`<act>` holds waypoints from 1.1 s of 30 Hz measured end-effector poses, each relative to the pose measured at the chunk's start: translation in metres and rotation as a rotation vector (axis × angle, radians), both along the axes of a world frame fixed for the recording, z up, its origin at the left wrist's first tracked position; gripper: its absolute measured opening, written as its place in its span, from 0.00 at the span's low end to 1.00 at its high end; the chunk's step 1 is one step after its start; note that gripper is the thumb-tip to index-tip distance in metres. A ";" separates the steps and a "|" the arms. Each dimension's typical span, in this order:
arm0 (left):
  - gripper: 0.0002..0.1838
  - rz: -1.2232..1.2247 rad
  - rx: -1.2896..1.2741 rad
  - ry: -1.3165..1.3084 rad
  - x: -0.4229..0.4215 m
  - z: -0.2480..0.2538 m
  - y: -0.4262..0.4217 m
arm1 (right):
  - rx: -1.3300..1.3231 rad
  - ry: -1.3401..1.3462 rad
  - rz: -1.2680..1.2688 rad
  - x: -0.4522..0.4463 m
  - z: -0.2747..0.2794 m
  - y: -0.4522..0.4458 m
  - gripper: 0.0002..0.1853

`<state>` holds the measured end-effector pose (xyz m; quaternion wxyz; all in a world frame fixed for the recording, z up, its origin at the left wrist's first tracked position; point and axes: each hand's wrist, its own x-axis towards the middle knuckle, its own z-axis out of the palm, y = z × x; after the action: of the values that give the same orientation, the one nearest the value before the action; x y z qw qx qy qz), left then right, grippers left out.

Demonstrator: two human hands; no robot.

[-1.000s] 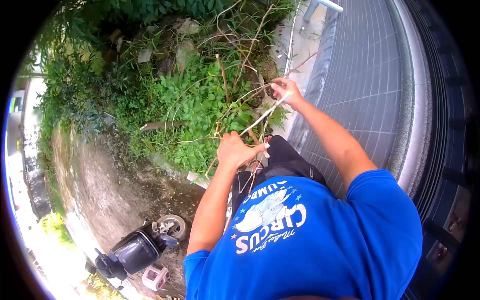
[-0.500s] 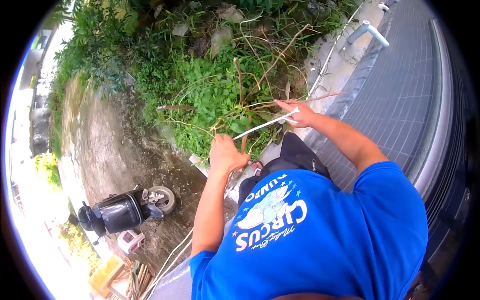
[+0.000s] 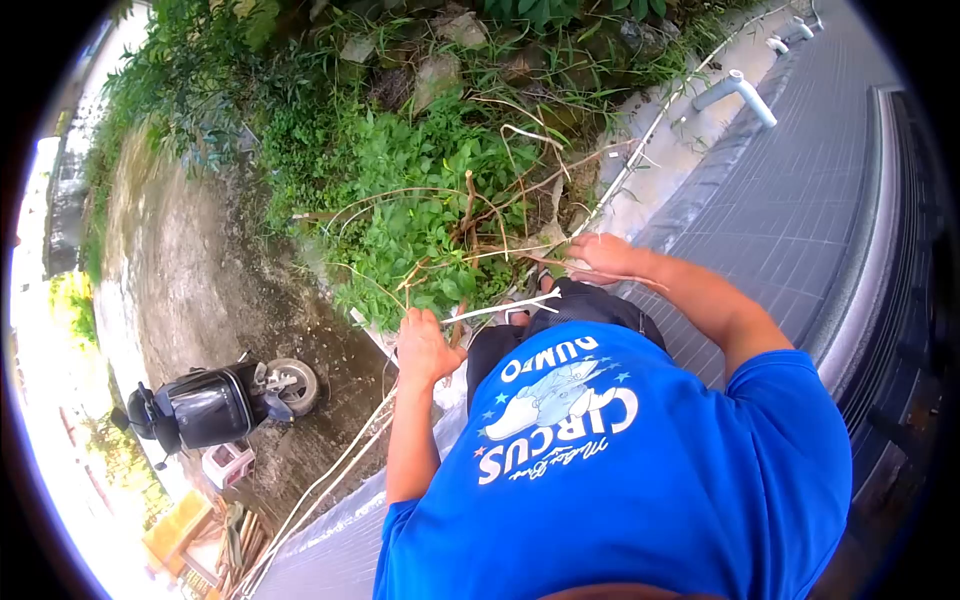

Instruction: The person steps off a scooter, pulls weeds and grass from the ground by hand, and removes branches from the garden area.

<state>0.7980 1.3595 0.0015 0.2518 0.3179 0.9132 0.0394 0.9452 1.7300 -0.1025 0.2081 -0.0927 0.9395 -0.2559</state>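
Observation:
My left hand (image 3: 427, 347) is closed in a fist at the near edge of the weeds. A thin white strip (image 3: 500, 308), forked at its far end, sticks out of it to the right. Leafless brown branches (image 3: 470, 205) spread above that fist; I cannot make out which of them it grips. My right hand (image 3: 603, 256) lies further right, fingers stretched out toward the branches. A slender twig (image 3: 640, 281) runs along and under this hand, close to or touching the palm.
Green weeds (image 3: 400, 150) and rocks lie ahead. A grey tiled ledge (image 3: 780, 210) with a white pipe (image 3: 738, 95) borders the right. A black scooter (image 3: 208, 408) and a pale crate (image 3: 228, 464) stand on the concrete at left. My sandalled feet show below the branches.
The white strip's forked end has dropped away from my right hand, which has moved down in view onto the twig. My left hand still grips the strip and sits slightly lower. The branches have shifted.

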 end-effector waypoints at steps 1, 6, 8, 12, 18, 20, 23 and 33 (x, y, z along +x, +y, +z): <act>0.32 -0.021 0.031 0.016 -0.002 -0.008 -0.002 | -0.042 -0.060 -0.127 0.002 0.003 -0.002 0.35; 0.28 0.026 0.071 -0.002 0.001 0.002 -0.012 | -0.177 -0.231 -0.239 -0.005 0.027 -0.010 0.33; 0.27 0.057 0.113 0.022 0.000 0.002 -0.013 | -0.181 -0.247 -0.180 -0.016 0.034 -0.018 0.29; 0.29 0.044 0.154 0.052 0.000 0.001 -0.013 | -0.094 -0.228 0.013 -0.040 0.050 -0.018 0.27; 0.26 0.087 0.110 0.043 -0.006 0.000 0.000 | -0.108 -0.210 0.264 -0.066 0.035 0.003 0.21; 0.25 0.111 0.092 0.068 -0.010 -0.003 0.008 | -0.137 -0.190 0.354 -0.082 0.024 0.024 0.22; 0.24 0.158 0.039 0.073 -0.013 -0.008 0.026 | -0.012 -0.252 0.596 -0.118 0.020 0.050 0.25; 0.14 0.485 -0.355 0.187 0.006 0.018 0.163 | -0.567 0.292 0.857 -0.239 -0.083 0.163 0.16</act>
<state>0.8036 1.5223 0.0197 0.2017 0.0442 0.9742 -0.0913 0.7057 1.8929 -0.1855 0.1281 -0.5554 0.7304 -0.3763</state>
